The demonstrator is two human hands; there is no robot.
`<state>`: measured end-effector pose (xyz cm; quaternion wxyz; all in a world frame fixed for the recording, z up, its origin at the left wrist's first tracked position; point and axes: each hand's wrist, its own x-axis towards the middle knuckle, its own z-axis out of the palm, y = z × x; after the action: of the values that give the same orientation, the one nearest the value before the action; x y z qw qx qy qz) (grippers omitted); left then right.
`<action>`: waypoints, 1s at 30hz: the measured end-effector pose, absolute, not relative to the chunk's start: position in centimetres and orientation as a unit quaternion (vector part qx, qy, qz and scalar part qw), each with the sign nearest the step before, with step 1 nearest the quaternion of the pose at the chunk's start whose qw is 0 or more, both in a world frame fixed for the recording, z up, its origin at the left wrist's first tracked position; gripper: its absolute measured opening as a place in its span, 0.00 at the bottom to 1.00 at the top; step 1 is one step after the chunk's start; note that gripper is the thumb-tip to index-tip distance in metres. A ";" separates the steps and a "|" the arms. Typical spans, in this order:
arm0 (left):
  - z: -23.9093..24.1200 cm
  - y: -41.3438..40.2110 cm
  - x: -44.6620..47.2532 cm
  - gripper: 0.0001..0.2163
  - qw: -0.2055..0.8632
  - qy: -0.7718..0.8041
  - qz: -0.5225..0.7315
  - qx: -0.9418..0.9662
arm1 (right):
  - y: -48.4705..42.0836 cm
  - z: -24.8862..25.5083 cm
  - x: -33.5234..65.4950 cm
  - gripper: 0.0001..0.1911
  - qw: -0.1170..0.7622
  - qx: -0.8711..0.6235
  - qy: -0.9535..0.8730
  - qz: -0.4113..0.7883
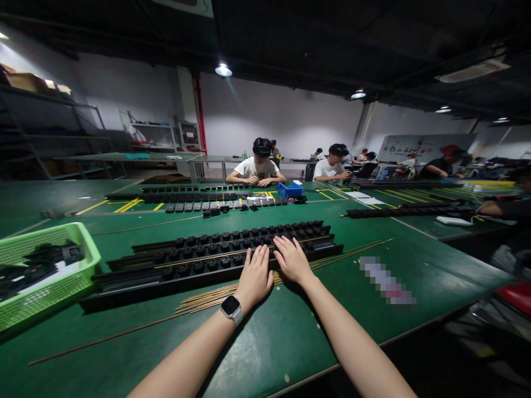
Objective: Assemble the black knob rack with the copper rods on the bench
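Black channel rails (136,292), long, straight, set with rows of rounded knobs (182,271), lying on smooth green table (290,342), left hand (256,275) and right hand (292,258) over them, fingers extended, slightly spread, thin brass-coloured rods (207,297) alongside.

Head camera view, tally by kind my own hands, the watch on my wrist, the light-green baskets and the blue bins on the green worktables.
Hands: 2 (left hand, right hand)
Watch: 1
Light-green basket: 1
Blue bin: 1
Total: 5
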<state>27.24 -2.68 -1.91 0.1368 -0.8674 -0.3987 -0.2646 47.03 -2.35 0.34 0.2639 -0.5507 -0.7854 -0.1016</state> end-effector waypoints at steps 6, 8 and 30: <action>-2.0 -2.7 27.3 0.35 0.140 -0.396 -0.273 -0.866 | -2.2 0.4 48.3 0.27 0.266 -0.567 -0.774 -0.091; -2.0 -2.7 27.3 0.35 0.139 -0.395 -0.275 -0.865 | -2.0 0.4 48.8 0.27 0.271 -0.577 -0.766 -0.088; -2.0 -2.8 26.9 0.34 0.133 -0.393 -0.276 -0.867 | -0.4 -1.1 54.5 0.26 0.309 -0.661 -0.682 -0.054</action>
<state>26.89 -2.80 -1.96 0.1328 -0.8669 -0.3931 -0.2762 54.46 -0.41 -1.10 0.3088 -0.6606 -0.6822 -0.0537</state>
